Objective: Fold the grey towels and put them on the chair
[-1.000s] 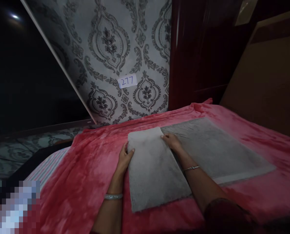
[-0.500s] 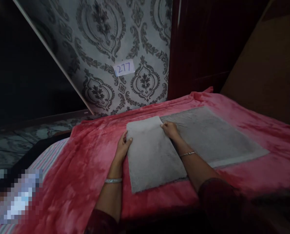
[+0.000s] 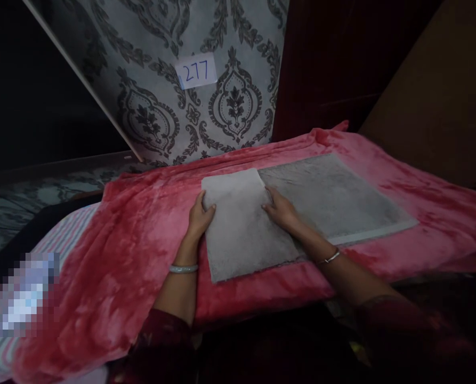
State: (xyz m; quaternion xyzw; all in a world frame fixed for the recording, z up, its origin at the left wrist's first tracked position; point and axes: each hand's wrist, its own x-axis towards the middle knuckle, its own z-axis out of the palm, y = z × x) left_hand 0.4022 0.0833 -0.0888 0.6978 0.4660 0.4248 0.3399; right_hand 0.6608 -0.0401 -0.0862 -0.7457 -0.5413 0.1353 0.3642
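A grey towel-like cloth lies on the red blanket [image 3: 150, 213]. Its left part is a neat folded panel [image 3: 241, 224], while a wider flat part [image 3: 337, 197] stretches out to the right. My left hand [image 3: 201, 214] grips the panel's left edge, thumb on top and fingers along the side. At the panel's right edge, my right hand [image 3: 280, 209] holds the cloth between thumb and fingers, its palm over the line where the two parts meet. The undersides of the fingers are hidden.
Behind the blanket rises a patterned wall [image 3: 238, 101] with a paper label [image 3: 196, 71] reading 277. A dark red panel [image 3: 325, 64] stands at the back right. Striped fabric [image 3: 67, 234] shows at the left, near a blurred-out patch [image 3: 25, 293].
The view has tipped down, so everything sits higher in the picture. My right hand has slid slightly along the panel's edge, its fingers looser. The cloth keeps the same folded shape.
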